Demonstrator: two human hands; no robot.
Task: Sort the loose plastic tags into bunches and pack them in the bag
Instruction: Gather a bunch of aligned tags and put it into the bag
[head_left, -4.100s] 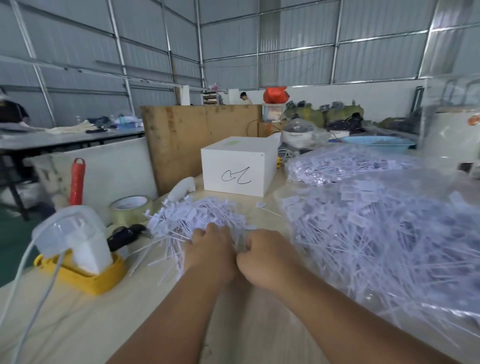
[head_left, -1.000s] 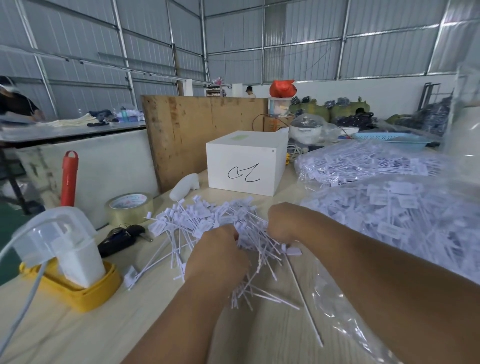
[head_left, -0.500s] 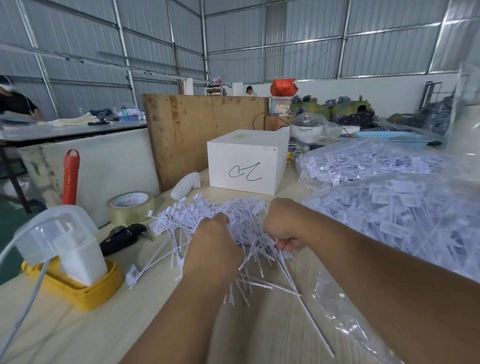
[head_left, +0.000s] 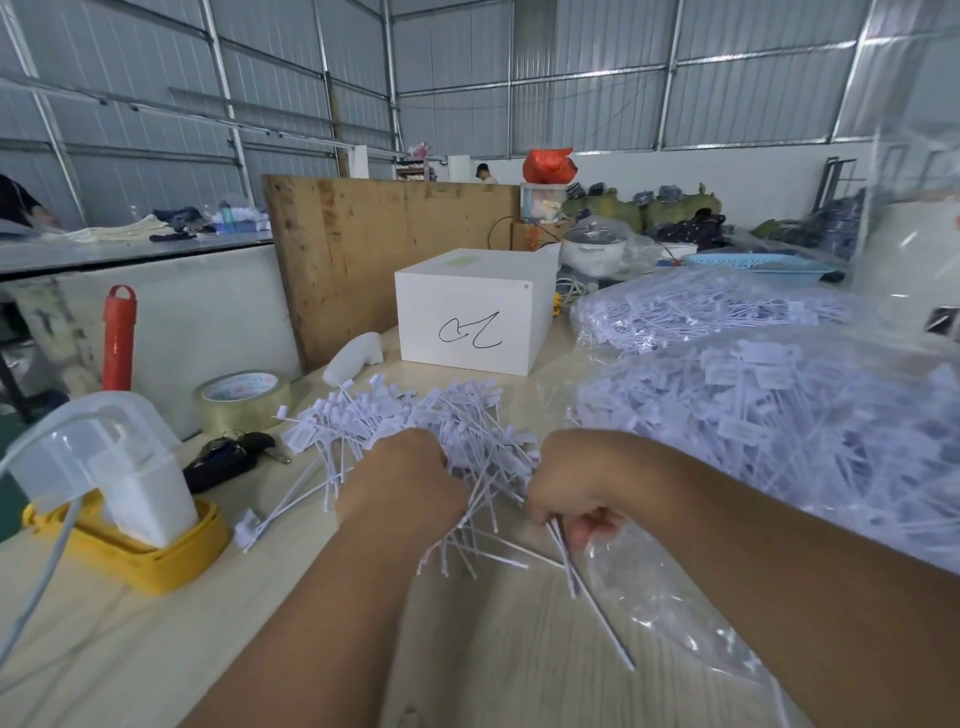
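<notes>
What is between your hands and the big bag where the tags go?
Nothing visible. The left hand and right hand already grip the loose tags, and the clear bag lies right beside them, touching the right arm.

a: where is the pile of loose white plastic tags found?
b: just beyond both hands, fanned out flat on the wood, heads pointing away and thin tails trailing back under the knuckles.
a: and the clear bag?
b: it is heaped to the right of the right hand, stuffed with white tags, its mouth crumpled below that wrist.
</notes>
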